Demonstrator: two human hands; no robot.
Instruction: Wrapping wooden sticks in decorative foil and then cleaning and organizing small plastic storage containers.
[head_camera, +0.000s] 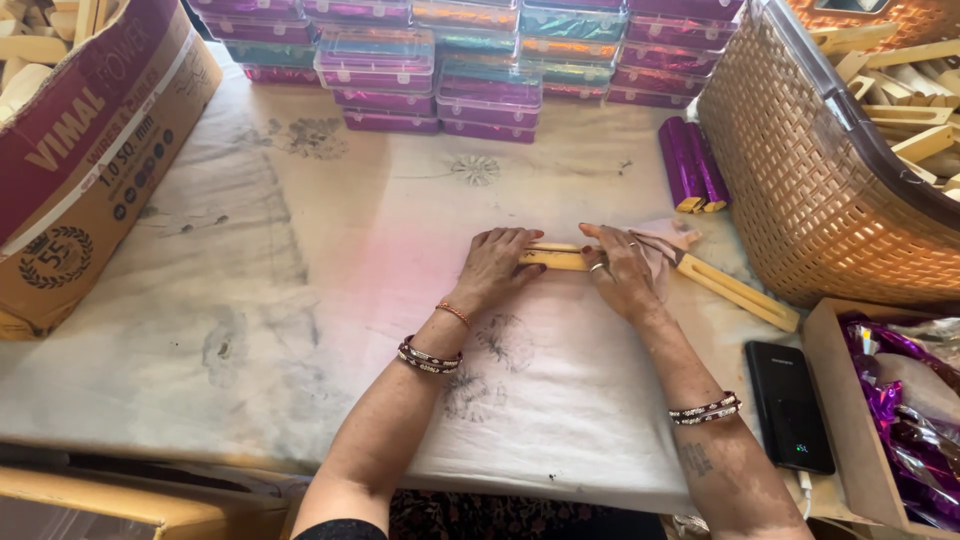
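Observation:
A pale wooden stick (556, 258) lies flat on the white cloth-covered table (330, 260). My left hand (494, 266) presses down on its left end with curled fingers. My right hand (619, 268) rests on the stick's right part, with a small pinkish cloth (668, 240) under and behind its fingers. A second, longer wooden piece (738, 291) slants away to the right of my right hand. Both wrists carry bangles.
Stacks of clear boxes with purple contents (470, 60) line the far edge. A woven basket of wooden pieces (830, 190) stands right, two purple-wrapped sticks (692, 165) beside it. A cardboard box (90, 150) stands left. A black phone (788, 405) and a box of purple foil (900, 410) lie near right.

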